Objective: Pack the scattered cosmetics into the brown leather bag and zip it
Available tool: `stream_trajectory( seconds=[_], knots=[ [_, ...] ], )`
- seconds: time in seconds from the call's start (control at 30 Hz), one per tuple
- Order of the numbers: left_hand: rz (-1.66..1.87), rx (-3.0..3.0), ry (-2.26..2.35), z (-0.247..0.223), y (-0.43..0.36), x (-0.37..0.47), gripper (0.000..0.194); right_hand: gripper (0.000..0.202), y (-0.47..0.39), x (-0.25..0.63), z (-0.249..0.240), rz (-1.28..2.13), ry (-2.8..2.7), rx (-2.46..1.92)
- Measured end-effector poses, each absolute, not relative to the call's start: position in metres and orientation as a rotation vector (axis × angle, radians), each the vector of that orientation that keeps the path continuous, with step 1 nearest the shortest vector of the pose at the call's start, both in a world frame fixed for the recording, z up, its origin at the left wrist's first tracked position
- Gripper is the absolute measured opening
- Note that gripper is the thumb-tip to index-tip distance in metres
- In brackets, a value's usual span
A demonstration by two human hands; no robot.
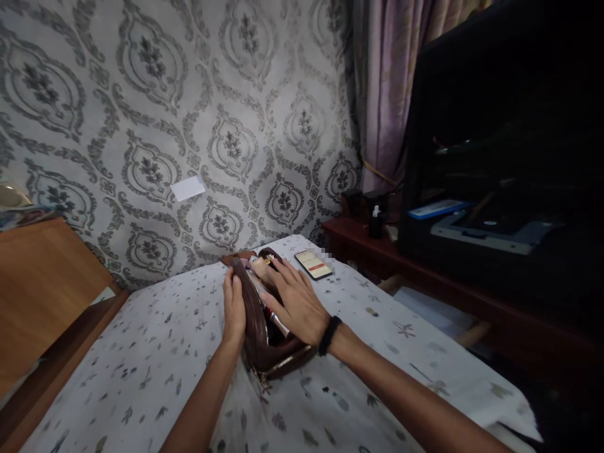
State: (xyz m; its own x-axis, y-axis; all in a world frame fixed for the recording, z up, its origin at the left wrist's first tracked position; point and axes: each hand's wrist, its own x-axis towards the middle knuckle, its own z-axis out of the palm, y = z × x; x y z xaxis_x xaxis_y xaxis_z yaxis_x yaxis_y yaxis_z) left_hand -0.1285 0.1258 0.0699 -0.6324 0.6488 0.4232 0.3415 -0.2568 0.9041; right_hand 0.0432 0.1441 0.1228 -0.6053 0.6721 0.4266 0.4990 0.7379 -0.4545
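A dark brown zippered bag (255,318) lies on the patterned bed sheet with its top unzipped. Against its left outer wall rests my left hand (234,308), fingers straight and flat; the thumb is not clearly seen. Over the opening is my right hand (299,302), fingers stretched and thumb apart, with nothing visibly gripped. A black band (329,335) circles the right wrist. Inside the bag shows a slim silvery-white and red item (278,324). Near the far end are a beige item (260,269) and a small gold-coloured piece (269,258). My right hand hides other contents.
A phone (315,265) with a lit screen lies right of the bag on the bed sheet (165,352). Wooden furniture (51,283) borders the left. At right stand a dark red ledge (349,236) with a small dropper bottle (375,221), and an open drawer (431,311).
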Motion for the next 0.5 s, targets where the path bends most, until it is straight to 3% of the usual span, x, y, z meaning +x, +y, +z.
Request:
stream_trajectory(
  seconds=[0.33,0.5],
  knots=[
    [1.973,1.221,1.815,0.075,0.126,-0.144,0.043,0.035,0.177,0.032,0.135,0.479,-2.32,-0.632],
    [2.024,1.041,1.726,0.073,0.156,-0.192,0.038,0.033,0.224,0.016,0.124,0.833,-1.944,-0.649]
  ],
)
